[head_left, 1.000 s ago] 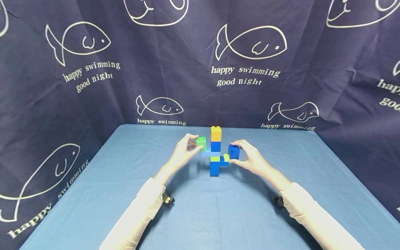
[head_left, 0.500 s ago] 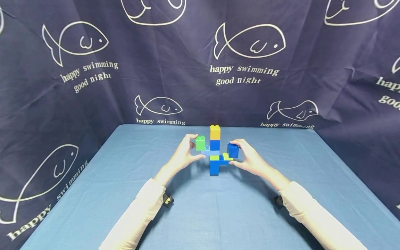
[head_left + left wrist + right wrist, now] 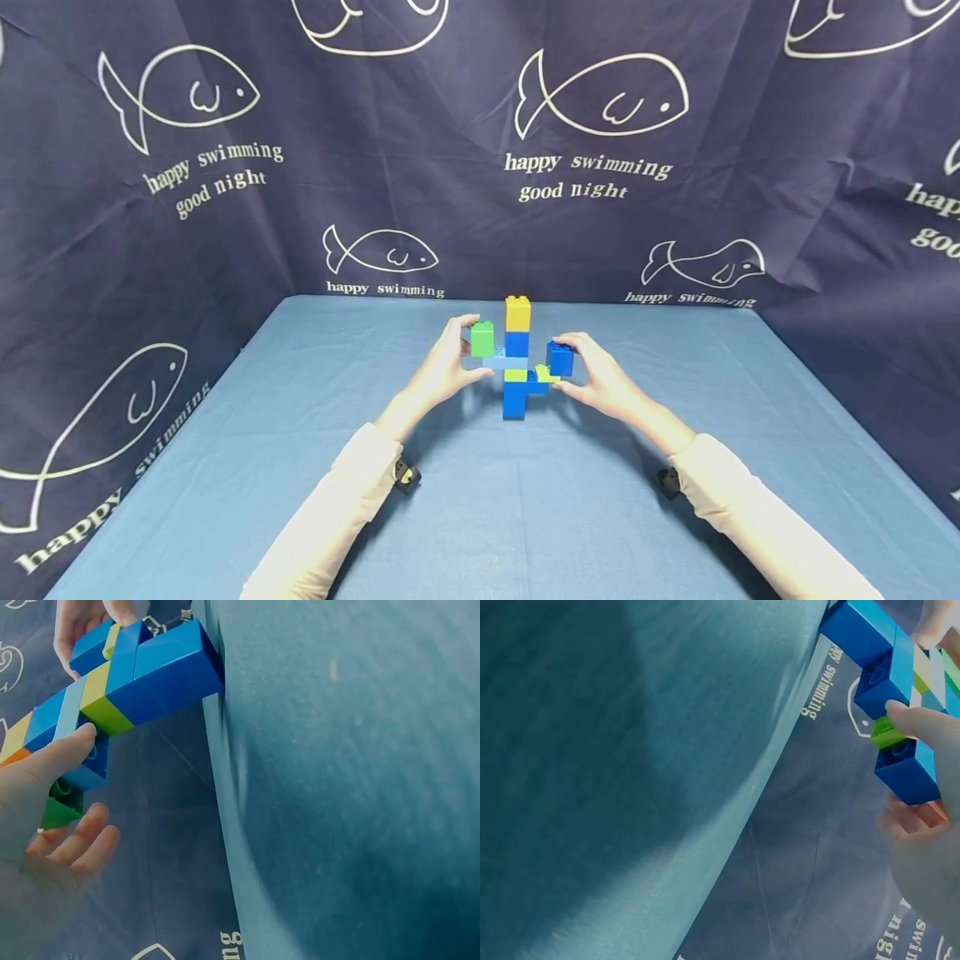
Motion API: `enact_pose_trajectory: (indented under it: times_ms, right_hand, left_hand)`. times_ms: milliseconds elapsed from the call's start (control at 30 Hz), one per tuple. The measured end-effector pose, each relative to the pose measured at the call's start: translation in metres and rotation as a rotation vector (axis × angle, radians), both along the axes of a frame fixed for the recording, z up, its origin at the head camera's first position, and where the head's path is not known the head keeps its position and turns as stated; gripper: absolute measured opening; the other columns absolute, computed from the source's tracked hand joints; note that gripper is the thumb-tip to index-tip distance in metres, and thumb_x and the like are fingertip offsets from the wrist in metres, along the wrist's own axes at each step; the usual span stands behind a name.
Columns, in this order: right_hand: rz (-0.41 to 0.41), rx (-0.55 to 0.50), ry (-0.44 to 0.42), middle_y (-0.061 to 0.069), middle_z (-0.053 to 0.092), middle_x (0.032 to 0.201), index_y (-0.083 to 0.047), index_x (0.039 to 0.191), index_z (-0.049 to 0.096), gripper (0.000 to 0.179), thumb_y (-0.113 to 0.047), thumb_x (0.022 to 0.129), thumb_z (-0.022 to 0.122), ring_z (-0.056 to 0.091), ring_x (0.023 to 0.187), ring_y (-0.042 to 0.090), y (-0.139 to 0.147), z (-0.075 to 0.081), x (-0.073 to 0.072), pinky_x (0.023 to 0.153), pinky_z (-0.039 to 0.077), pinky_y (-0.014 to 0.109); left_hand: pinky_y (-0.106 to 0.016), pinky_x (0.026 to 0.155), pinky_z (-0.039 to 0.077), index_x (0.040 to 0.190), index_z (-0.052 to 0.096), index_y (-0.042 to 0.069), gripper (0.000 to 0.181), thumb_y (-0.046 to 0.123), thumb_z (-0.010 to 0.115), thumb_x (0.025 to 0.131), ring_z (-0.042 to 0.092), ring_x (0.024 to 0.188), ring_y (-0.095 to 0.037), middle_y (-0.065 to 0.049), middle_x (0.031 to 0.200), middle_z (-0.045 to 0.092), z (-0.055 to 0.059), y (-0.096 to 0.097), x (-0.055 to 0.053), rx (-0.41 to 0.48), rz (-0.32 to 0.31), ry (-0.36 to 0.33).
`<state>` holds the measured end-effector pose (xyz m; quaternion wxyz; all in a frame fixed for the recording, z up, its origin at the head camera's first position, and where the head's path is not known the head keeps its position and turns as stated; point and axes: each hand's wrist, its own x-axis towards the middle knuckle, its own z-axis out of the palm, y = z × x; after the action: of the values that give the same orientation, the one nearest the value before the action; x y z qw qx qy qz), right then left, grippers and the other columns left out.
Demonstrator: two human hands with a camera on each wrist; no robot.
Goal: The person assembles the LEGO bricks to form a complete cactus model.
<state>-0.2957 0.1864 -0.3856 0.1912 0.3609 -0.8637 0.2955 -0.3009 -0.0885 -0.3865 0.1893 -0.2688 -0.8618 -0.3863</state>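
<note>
A tower of toy building bricks stands upright, an orange brick (image 3: 517,316) on top and a blue brick (image 3: 514,402) at its foot. A light blue brick (image 3: 495,363) juts out left; a green brick (image 3: 482,341) sits over its outer end. My left hand (image 3: 444,367) holds these two, thumb against the light blue brick, fingers around the green one's far side. On the right, a lime brick (image 3: 545,372) lies on a blue side arm (image 3: 536,387). My right hand (image 3: 600,377) pinches a dark blue brick (image 3: 909,772) over the lime one, thumb low, fingers above.
The tower rests on a blue cloth-covered table (image 3: 480,517). Behind and beside it hangs a dark curtain (image 3: 465,175) with white fish prints. A small black camera (image 3: 406,476) is worn on the left wrist, another (image 3: 667,482) on the right.
My left thumb has slid from the green brick's side down to the light blue brick. My right hand and the dark blue brick have barely moved. The head view shifted slightly.
</note>
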Motion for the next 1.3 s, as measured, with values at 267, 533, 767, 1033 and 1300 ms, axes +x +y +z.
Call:
enact_pose_trajectory:
  times_ms: [267, 533, 767, 1033, 1300]
  right_hand:
    - [0.011, -0.020, -0.045, 0.019, 0.056, 0.120, 0.003, 0.125, 0.047, 0.066, -0.009, 0.070, 0.082, 0.056, 0.110, 0.032, -0.001, 0.001, 0.000, 0.096, 0.044, 0.047]
    - [0.042, 0.000, -0.062, 0.019, 0.059, 0.119, 0.003, 0.124, 0.050, 0.063, -0.012, 0.071, 0.081, 0.058, 0.108, 0.032, -0.002, 0.005, -0.004, 0.093, 0.046, 0.047]
    - [0.032, 0.041, -0.114, 0.017, 0.061, 0.120, 0.000, 0.124, 0.054, 0.060, -0.020, 0.073, 0.080, 0.060, 0.109, 0.034, -0.003, 0.010, -0.007, 0.093, 0.047, 0.046]
    - [0.061, 0.034, -0.071, 0.012, 0.059, 0.109, 0.000, 0.116, 0.060, 0.055, -0.020, 0.069, 0.082, 0.056, 0.098, 0.030, -0.005, 0.005, -0.015, 0.087, 0.046, 0.042]
    - [0.035, 0.114, -0.196, 0.010, 0.058, 0.108, 0.000, 0.117, 0.059, 0.054, -0.025, 0.073, 0.078, 0.055, 0.100, 0.028, -0.004, 0.005, -0.017, 0.087, 0.047, 0.045]
  left_hand:
    - [-0.031, 0.077, 0.052, 0.133, 0.041, 0.003, 0.080, 0.017, 0.085, 0.068, 0.059, 0.083, -0.020, -0.015, 0.121, 0.051, 0.000, -0.005, -0.005, -0.018, -0.007, -0.020]
    - [-0.036, 0.077, 0.054, 0.131, 0.047, 0.003, 0.075, 0.023, 0.084, 0.069, 0.062, 0.086, -0.023, -0.015, 0.123, 0.054, 0.002, -0.013, -0.010, -0.028, -0.014, -0.071]
    - [-0.039, 0.077, 0.054, 0.127, 0.051, 0.001, 0.073, 0.028, 0.084, 0.068, 0.063, 0.087, -0.026, -0.015, 0.115, 0.052, 0.001, -0.019, -0.016, -0.073, -0.017, -0.107]
    - [-0.027, 0.075, 0.053, 0.128, 0.051, -0.001, 0.076, 0.029, 0.085, 0.067, 0.064, 0.090, -0.023, -0.017, 0.116, 0.058, -0.002, -0.021, -0.021, -0.104, 0.010, -0.195]
    - [-0.033, 0.079, 0.053, 0.127, 0.050, -0.001, 0.075, 0.030, 0.084, 0.068, 0.064, 0.094, -0.026, -0.021, 0.116, 0.061, -0.002, -0.018, -0.024, -0.119, 0.007, -0.275]
